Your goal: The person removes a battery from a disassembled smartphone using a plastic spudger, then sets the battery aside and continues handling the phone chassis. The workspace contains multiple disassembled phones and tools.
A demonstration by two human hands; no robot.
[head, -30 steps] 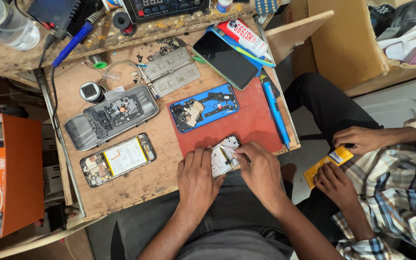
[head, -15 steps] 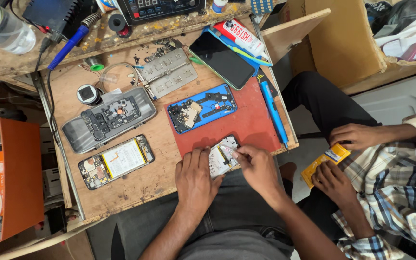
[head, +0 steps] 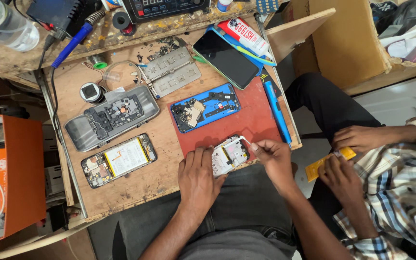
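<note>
little has shifted since the earlier frame: both hands stay on the small opened phone at the near edge of the red mat. left hand lies flat, its grip pressing the phone's near side to the tabletop. right hand has its grip pinched on a thin white strip at the phone's far corner. beyond the grips lies a blue phone frame.
</note>
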